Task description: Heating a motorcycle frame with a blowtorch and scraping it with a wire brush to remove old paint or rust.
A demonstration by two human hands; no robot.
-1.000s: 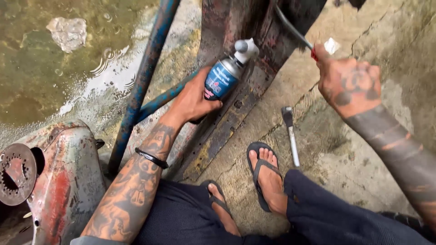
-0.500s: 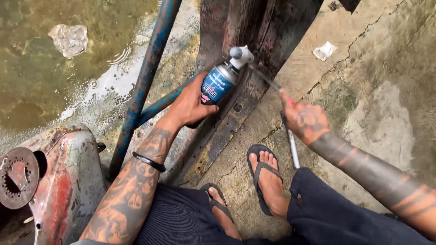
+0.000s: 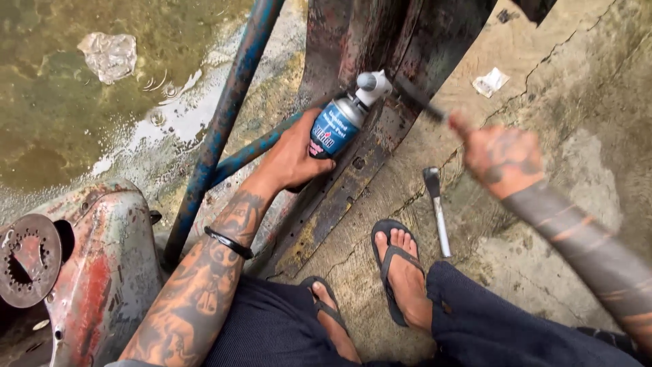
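Spray can [image 3: 337, 126] in left hand [image 3: 292, 160]

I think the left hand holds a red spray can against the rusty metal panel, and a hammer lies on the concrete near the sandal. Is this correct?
Not quite: in the head view the spray can in the left hand is blue with a grey cap, not red. The rusty metal panel, the hammer and the sandal are as you say.

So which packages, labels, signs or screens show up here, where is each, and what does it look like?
Spray can: in the left hand, against the rusty metal panel; cylinder, blue label with white and red print, grey cap.
Crumpled white wrapper: on the concrete, upper right.
No signs or screens.
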